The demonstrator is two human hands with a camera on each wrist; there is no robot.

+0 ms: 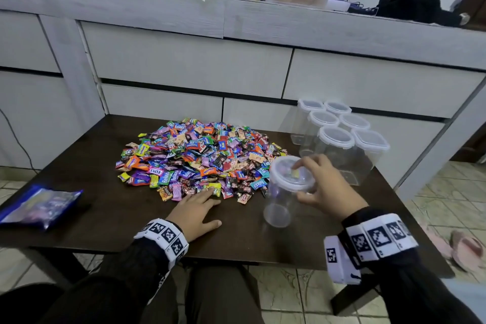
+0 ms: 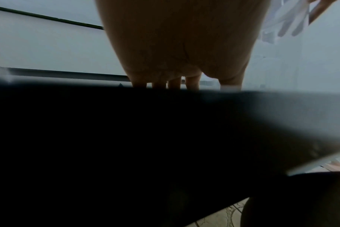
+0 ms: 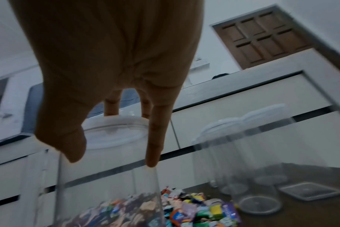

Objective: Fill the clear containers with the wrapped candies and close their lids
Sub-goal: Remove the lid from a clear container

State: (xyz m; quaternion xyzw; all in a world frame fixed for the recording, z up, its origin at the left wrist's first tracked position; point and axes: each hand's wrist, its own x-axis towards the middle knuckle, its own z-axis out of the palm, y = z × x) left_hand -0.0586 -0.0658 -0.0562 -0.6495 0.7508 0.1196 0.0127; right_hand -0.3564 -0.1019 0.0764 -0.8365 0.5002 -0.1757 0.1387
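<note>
Candies (image 1: pixel 200 158) lie heaped mid-table, just beyond my left hand (image 1: pixel 194 208), which rests flat on the dark table (image 1: pixel 110 229) with fingers straight, tips touching the pile's near edge, holding nothing. My right hand (image 1: pixel 324 187) grasps the nearest clear container (image 1: pixel 285 192) by its white lid (image 1: pixel 290 175), thumb and fingers curled round the rim. That jar stands upright, long axis vertical, just right of the pile, and it looks empty from above, lid still on. So the sweets sit left of the jar, nearer my left hand; I judge the lid must come off before any scooping. Behind, six more lidded containers (image 1: pixel 339 134) cluster, all seemingly empty. A blue packet (image 1: pixel 39 205) lies far left.
</note>
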